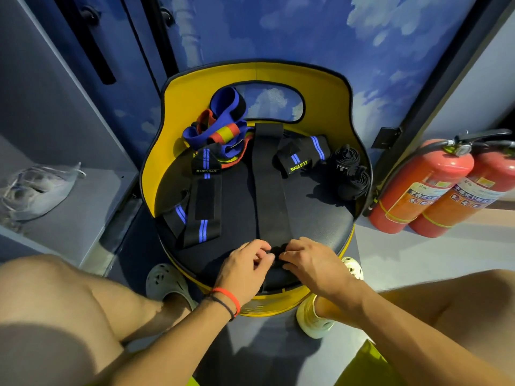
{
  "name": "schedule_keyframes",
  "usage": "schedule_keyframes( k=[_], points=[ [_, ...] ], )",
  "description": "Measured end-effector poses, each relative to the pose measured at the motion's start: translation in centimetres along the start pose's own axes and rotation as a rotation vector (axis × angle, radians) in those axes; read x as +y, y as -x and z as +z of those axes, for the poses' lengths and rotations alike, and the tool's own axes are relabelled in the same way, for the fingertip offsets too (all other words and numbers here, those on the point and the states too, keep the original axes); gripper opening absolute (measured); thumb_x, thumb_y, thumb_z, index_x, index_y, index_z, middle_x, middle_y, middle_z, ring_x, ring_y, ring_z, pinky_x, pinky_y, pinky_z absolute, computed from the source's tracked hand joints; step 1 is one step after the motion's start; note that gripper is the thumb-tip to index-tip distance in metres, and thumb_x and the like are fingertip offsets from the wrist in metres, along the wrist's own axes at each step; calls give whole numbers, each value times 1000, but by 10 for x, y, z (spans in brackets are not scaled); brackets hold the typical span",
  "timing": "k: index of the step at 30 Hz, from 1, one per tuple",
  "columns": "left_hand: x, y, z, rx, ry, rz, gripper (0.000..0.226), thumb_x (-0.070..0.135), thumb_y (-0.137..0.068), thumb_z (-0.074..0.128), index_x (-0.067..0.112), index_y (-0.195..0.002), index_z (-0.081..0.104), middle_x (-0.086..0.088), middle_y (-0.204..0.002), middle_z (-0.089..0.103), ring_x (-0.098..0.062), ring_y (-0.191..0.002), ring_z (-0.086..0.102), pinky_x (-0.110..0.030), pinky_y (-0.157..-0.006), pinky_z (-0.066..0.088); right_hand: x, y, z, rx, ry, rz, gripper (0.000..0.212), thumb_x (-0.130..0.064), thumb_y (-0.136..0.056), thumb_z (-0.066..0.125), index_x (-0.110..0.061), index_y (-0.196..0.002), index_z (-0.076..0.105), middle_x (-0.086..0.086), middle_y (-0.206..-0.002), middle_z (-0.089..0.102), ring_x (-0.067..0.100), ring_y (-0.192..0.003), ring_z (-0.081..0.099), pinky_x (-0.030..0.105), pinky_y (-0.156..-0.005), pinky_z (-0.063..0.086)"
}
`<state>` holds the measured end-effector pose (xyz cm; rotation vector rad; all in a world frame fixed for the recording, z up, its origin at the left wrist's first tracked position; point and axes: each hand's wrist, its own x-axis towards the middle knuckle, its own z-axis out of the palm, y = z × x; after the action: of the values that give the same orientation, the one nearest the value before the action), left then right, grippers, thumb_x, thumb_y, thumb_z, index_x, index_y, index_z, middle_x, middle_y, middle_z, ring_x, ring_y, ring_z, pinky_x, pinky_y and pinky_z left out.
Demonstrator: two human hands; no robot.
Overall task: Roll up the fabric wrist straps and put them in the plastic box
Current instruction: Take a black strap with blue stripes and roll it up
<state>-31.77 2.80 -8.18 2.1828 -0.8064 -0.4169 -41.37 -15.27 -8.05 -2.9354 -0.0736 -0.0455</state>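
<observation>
The left grip (pixel 245 267) and right grip (pixel 309 263) both pinch the near end of the long black strap (pixel 271 185) at the front edge of the chair seat (pixel 320 218) — the rest lies flat, running toward the yellow backrest (pixel 320 87). Blue-striped straps (pixel 204 207) lie to its left — rolled black straps (pixel 349 174) far right.

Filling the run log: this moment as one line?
phase: starting roll | left hand: pinches near end of black strap | right hand: same end | rest of strap: flat on seat
</observation>
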Motion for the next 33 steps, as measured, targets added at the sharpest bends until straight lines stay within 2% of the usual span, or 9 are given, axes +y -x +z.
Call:
schedule_keyframes(
  k=[2, 5, 8, 10, 12, 16, 20, 26, 33],
  points=[
    [0, 7, -2, -61, -160, 113, 32, 46, -92, 62, 37, -122, 55, 15, -107, 62, -7, -101, 60, -31, -85, 54, -1, -3, -5, -10, -31, 21, 24, -35, -101, 55, -28, -118, 71, -2, -104, 64, 23, -89, 58, 39, -69, 54],
    [-1, 9, 2, 10, -495, 304, 30, 38, -96, 58, 34, -125, 49, 9, -112, 58, -15, -107, 57, -34, -79, 51, -4, -4, -13, -17, -119, 63, 23, -34, -98, 57, -29, -120, 58, -3, -107, 66, 22, -96, 58, 42, -75, 54],
    [-1, 8, 4, 42, -590, 360, 23, 32, -95, 60, 31, -114, 50, 7, -97, 58, -16, -91, 62, -33, -60, 48, -6, -1, -13, 20, -88, 49, 18, -33, -97, 57, -30, -109, 43, -4, -98, 62, 24, -89, 56, 43, -67, 51],
    [-5, 9, 6, 61, -605, 401, 24, 30, -89, 69, 30, -105, 51, 7, -86, 57, -16, -78, 62, -31, -50, 46, -7, 4, -9, 44, -23, 31, 13, -35, -100, 53, -31, -109, 45, -5, -96, 59, 22, -86, 56, 41, -62, 51],
    [-7, 9, 6, 89, -608, 418, 24, 28, -86, 72, 28, -98, 51, 7, -82, 56, -16, -73, 61, -30, -48, 44, -7, 7, -5, 70, 15, 28, 13, -36, -101, 52, -32, -112, 48, -5, -98, 57, 21, -84, 57, 39, -59, 52],
    [-9, 5, 8, 101, -591, 402, 17, 25, -88, 69, 26, -95, 53, 5, -83, 56, -16, -74, 59, -29, -53, 46, -8, 12, 5, 129, 30, 40, 15, -35, -101, 55, -27, -114, 54, -4, -107, 54, 19, -83, 57, 34, -56, 54],
    [-15, 6, 13, 89, -580, 394, 17, 26, -89, 68, 23, -101, 58, 3, -92, 56, -19, -82, 59, -34, -64, 54, 0, 14, 12, 185, 53, 35, 20, -38, -99, 56, -21, -108, 62, 1, -113, 54, 22, -88, 53, 35, -62, 52],
    [-19, 7, 13, 113, -599, 352, 19, 33, -84, 77, 22, -97, 67, 3, -96, 51, -19, -82, 55, -39, -70, 53, 3, 13, 18, 234, 164, -43, 41, -41, -102, 41, -19, -109, 75, -1, -97, 58, 20, -83, 52, 34, -66, 48],
    [-15, 1, 6, 83, -457, 279, 22, 32, -93, 66, 21, -111, 73, 4, -99, 58, -17, -90, 58, -39, -80, 54, 9, 10, 20, 210, 92, -13, 28, -42, -105, 44, -24, -112, 65, -5, -99, 62, 19, -84, 55, 32, -78, 48]
  ],
)
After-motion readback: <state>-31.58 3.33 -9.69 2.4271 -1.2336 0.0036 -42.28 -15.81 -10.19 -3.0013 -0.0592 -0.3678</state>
